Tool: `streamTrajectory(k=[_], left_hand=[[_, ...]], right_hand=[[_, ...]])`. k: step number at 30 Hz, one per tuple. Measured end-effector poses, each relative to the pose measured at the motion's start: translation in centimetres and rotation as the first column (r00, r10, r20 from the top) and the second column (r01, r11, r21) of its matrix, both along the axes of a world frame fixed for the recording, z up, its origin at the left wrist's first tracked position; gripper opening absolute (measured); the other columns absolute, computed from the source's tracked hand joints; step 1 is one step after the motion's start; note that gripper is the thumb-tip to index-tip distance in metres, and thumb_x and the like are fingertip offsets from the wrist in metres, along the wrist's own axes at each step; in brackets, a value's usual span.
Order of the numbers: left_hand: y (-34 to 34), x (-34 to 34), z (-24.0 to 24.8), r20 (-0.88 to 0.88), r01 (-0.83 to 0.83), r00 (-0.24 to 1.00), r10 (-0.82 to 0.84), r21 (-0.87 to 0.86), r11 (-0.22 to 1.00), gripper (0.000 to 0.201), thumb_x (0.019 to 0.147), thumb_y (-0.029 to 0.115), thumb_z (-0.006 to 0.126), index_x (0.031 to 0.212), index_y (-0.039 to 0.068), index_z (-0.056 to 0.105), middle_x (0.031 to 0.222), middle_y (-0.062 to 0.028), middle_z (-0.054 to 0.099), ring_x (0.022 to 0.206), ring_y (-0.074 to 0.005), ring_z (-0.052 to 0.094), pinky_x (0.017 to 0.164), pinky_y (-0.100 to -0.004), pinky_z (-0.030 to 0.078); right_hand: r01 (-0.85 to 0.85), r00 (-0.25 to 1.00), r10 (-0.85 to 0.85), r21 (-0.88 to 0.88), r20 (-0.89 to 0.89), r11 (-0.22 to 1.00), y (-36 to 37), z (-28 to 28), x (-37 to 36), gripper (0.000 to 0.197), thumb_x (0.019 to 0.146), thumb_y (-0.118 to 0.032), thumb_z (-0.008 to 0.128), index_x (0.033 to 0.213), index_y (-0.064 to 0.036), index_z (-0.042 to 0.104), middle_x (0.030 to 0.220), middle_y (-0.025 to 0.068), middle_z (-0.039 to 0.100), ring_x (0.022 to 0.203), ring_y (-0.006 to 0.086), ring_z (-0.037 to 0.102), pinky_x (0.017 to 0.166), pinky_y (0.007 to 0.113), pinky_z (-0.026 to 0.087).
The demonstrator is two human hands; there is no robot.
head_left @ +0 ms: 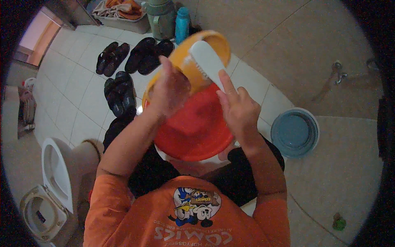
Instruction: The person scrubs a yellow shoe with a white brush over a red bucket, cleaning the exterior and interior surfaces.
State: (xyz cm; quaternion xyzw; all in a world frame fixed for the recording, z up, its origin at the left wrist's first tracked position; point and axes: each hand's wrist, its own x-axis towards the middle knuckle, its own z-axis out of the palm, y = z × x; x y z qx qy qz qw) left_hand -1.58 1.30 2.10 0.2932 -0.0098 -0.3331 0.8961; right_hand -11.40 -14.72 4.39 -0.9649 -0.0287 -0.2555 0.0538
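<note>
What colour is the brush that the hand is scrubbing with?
The brush in the right hand is white, seen in the head view.

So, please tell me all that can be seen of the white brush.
The white plastic scrubbing brush is oblong with rounded ends and a smooth back turned to the camera. It lies tilted across the inside of the round yellow plastic basin, pressed against its wall. The right hand holds its lower end, forefinger stretched along it. The left hand grips the basin's rim. Its bristles are barely visible.

Brush (207,61) lies in bowl (214,43), above basin (193,127); bucket (294,132) right.
</note>
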Motion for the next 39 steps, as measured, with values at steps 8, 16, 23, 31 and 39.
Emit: streamTrajectory(k=[8, 16, 23, 31, 39], left_hand=[[-0.3, 0.3, 0.9, 0.23, -0.077, 0.972, 0.037, 0.17, 0.982, 0.04, 0.081, 0.015, 0.061, 0.118, 0.002, 0.049, 0.109, -0.0069, 0.058, 0.101, -0.0185, 0.056, 0.091, -0.0332, 0.042], [-0.2, -0.4, -0.3, 0.643, -0.218, 0.685, -0.343, 0.63, 0.746, 0.036, 0.079, 0.016, 0.066, 0.111, 0.003, 0.056, 0.107, -0.0054, 0.061, 0.099, -0.0156, 0.056, 0.088, -0.0295, 0.043], [-0.4, 0.7, -0.4, 0.697, -0.368, 0.697, -0.167, 0.549, 0.751, 0.027, 0.081, 0.011, 0.06, 0.106, 0.001, 0.058, 0.102, -0.0042, 0.062, 0.093, -0.0132, 0.057, 0.084, -0.028, 0.043], [-0.7, -0.2, -0.3, 0.693, -0.449, 0.594, -0.409, 0.707, 0.547, 0.027, 0.078, 0.012, 0.061, 0.102, 0.0, 0.057, 0.091, -0.015, 0.064, 0.086, -0.0246, 0.063, 0.075, -0.0344, 0.048], [-0.1, 1.4, -1.5, 0.792, -0.532, 0.538, -0.29, 0.586, 0.611, 0.023, 0.075, 0.005, 0.063, 0.097, 0.0, 0.057, 0.09, -0.0185, 0.063, 0.086, -0.0313, 0.062, 0.074, -0.0366, 0.048]], right_hand=[[0.051, 0.998, -0.052, -0.013, -0.045, 0.999, -0.3, 0.3, 0.1, 0.055, 0.075, -0.017, 0.069, 0.126, -0.0196, 0.051, 0.06, 0.0048, 0.045, 0.047, 0.019, 0.047, 0.044, 0.032, 0.045], [-0.035, 0.999, 0.035, 0.01, 0.04, 0.999, -0.2, 0.1, 0.0, 0.054, 0.075, -0.014, 0.07, 0.126, -0.0134, 0.051, 0.06, 0.0053, 0.045, 0.047, 0.0177, 0.047, 0.043, 0.031, 0.044], [0.02, 1.0, -0.02, 0.009, -0.008, 1.0, -0.1, 0.3, -0.2, 0.052, 0.077, -0.027, 0.067, 0.127, -0.0234, 0.05, 0.062, 0.0045, 0.046, 0.048, 0.0196, 0.051, 0.042, 0.032, 0.045], [-0.02, 0.999, 0.018, -0.039, -0.051, 0.999, 1.0, 0.1, -0.4, 0.054, 0.074, -0.022, 0.07, 0.125, -0.0211, 0.052, 0.061, 0.004, 0.043, 0.047, 0.0195, 0.049, 0.044, 0.032, 0.045], [-0.073, 0.997, 0.073, 0.001, -0.023, 0.997, 1.2, 0.0, -0.3, 0.055, 0.072, -0.021, 0.071, 0.124, -0.0209, 0.053, 0.063, 0.0041, 0.042, 0.047, 0.0203, 0.049, 0.045, 0.031, 0.045]])
